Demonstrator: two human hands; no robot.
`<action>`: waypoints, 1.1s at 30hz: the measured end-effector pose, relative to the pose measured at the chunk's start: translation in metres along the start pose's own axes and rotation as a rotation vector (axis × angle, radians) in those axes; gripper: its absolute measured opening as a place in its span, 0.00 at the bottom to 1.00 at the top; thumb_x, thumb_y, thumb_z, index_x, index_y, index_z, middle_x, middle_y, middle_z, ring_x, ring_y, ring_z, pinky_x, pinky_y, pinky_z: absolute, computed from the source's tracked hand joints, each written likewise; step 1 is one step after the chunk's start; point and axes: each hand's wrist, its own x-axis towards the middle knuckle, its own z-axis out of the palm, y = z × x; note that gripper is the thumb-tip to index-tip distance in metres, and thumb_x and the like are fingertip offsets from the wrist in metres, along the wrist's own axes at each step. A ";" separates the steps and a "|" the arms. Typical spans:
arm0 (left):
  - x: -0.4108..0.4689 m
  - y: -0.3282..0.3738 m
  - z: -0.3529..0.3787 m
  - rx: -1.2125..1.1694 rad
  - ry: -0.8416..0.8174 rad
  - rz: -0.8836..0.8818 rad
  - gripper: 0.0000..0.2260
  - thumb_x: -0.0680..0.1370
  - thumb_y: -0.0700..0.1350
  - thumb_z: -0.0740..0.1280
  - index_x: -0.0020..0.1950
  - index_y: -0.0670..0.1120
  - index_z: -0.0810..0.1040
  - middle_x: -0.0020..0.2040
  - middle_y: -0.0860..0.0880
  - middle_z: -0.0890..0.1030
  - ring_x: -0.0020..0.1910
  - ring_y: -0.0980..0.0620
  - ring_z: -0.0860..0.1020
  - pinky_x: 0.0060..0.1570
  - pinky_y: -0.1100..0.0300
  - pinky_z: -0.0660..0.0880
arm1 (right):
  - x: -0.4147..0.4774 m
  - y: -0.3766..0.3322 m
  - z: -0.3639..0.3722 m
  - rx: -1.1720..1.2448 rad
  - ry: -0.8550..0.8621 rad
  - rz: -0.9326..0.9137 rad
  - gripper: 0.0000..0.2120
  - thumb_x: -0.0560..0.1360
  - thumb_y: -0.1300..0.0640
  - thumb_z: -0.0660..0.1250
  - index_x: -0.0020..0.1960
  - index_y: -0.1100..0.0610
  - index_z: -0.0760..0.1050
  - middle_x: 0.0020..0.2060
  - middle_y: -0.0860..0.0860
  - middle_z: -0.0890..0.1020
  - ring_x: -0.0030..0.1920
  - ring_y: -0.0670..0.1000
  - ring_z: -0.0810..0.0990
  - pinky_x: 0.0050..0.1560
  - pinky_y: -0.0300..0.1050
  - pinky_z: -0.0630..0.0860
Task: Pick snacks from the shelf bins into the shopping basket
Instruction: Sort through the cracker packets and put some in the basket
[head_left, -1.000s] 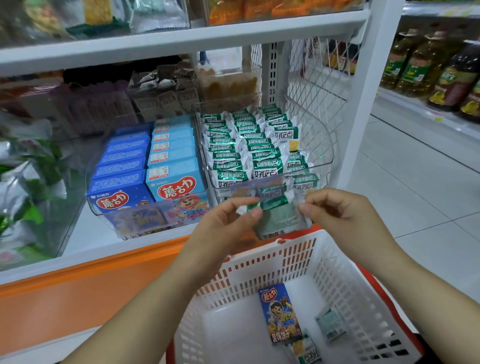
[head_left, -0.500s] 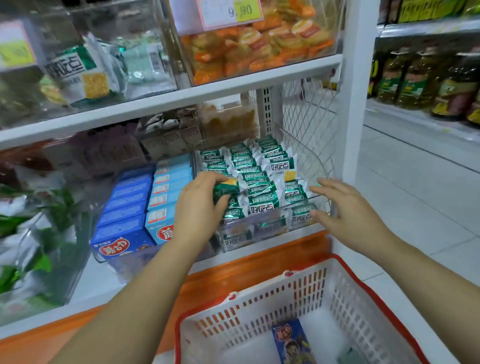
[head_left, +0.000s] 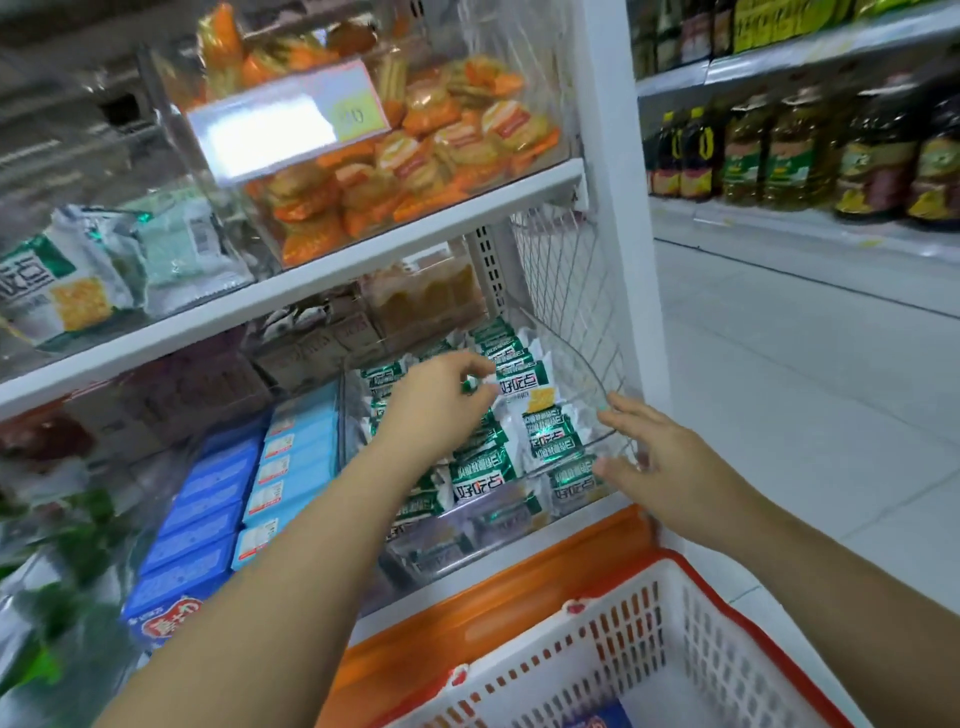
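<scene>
My hands are apart, both out at the lower shelf. My left hand is stretched into the clear bin in front of me. Its fingers are curled, and thumb and forefinger seem to pinch the edge of one snack packet, green and white, though the blur makes that grip hard to read. Around and under that hand lie rows of green-and-white packets, filling the bin down to its front wall.

My right hand is at the bin's near right corner. Its fingers are straight and spread, holding nothing, with the tips against the clear rim.

Below my right wrist sits the shopping basket, white slotted plastic with a red rim. A corner of a blue box shows on its floor. Between the basket and my hands runs the shelf's orange front strip.

Left of my left forearm is a bin of blue boxes standing in two rows. Above my left hand, on the next shelf up, a clear bin holds orange-wrapped biscuits behind a blurred price tag. Just beyond my right fingertips is the shelf's wire mesh side. Well off to the right of that hand, across the aisle, stand dark bottles on another shelf.
</scene>
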 end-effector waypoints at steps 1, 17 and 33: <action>0.015 0.004 0.005 -0.003 -0.033 -0.005 0.13 0.79 0.50 0.65 0.63 0.50 0.77 0.62 0.53 0.79 0.54 0.52 0.77 0.53 0.59 0.72 | 0.001 0.001 -0.001 0.020 -0.001 0.008 0.28 0.76 0.52 0.67 0.74 0.53 0.64 0.75 0.45 0.59 0.74 0.46 0.59 0.73 0.45 0.58; 0.065 0.024 0.033 0.346 -0.134 0.029 0.15 0.76 0.51 0.69 0.59 0.48 0.72 0.55 0.49 0.80 0.53 0.48 0.77 0.65 0.49 0.66 | 0.007 0.003 -0.009 0.140 -0.011 0.049 0.23 0.75 0.49 0.68 0.69 0.47 0.70 0.71 0.42 0.67 0.67 0.43 0.69 0.64 0.42 0.68; -0.093 0.059 0.008 -0.879 -0.102 0.059 0.15 0.76 0.36 0.67 0.57 0.53 0.71 0.53 0.48 0.79 0.42 0.46 0.83 0.46 0.44 0.79 | -0.035 -0.028 -0.021 0.842 0.014 0.080 0.11 0.75 0.58 0.67 0.56 0.56 0.79 0.49 0.51 0.85 0.50 0.50 0.84 0.53 0.48 0.80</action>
